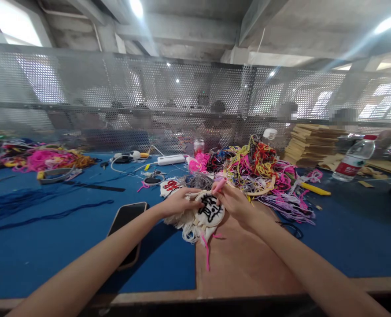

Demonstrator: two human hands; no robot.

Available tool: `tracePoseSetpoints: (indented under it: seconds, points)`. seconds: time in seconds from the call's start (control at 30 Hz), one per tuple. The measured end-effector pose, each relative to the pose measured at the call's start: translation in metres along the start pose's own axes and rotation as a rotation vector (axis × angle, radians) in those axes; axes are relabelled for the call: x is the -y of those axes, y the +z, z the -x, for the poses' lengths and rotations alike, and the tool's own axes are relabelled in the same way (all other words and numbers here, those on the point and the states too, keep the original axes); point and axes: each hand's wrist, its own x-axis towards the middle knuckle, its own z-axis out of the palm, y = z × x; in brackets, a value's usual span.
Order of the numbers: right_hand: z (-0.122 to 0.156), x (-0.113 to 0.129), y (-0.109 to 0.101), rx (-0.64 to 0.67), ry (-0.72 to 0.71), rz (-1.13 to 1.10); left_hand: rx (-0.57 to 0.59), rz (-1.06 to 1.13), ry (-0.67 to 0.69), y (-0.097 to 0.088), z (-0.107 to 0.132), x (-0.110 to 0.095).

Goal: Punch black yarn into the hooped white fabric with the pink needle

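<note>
Our forearms [83, 264] reach over the brown board [245, 259] to the round patch [209, 211], its edge pinched in our left hand [178, 202], while our right hand [235, 203] clasps a pink tool [219, 185] against it, where a slip might prick the thumb or snag loops.

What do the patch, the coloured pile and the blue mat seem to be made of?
Patch, gripped by the left hand: cream textile, fuzzy and matte, with a black stitched figure and loose fringe. Pile: many-coloured yarn or cord, judging by thin tangled strands. Mat: probably felt or cloth; flat, matte, no shine. The right hand pinches a pink tool, likely plastic.
</note>
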Motion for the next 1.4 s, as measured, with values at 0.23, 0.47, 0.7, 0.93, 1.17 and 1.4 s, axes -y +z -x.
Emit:
tracePoseSetpoints:
  seconds: [0.23, 0.47, 0.7, 0.93, 1.17, 1.4]
  points:
    - [-0.0018, 0.0013, -0.0074, 0.16, -0.063, 0.121, -0.004, -0.06, 0.022, 0.0003, -0.0005, 0.0043]
    - [-0.0047, 0.0014, -0.0079, 0.099, -0.084, 0.155, -0.006, -0.06, 0.032, -0.0007, 0.0, 0.0021]
    - [-0.0041, 0.0015, -0.0089, 0.077, 0.092, 0.103, 0.026, 0.033, 0.008, -0.0002, 0.0011, -0.0008]
    - [-0.0019, -0.0019, -0.0079, 0.045, 0.126, 0.099, 0.036, 0.051, 0.015, -0.0001, 0.0012, -0.0005]
    - [-0.001, -0.0023, -0.0088, 0.03, 0.114, 0.076, 0.029, 0.068, -0.003, 0.0007, 0.0022, -0.0021]
    - [-0.0027, 0.0029, -0.0082, 0.059, 0.087, 0.176, 0.011, 0.036, -0.001, 0.0011, 0.002, -0.0018]
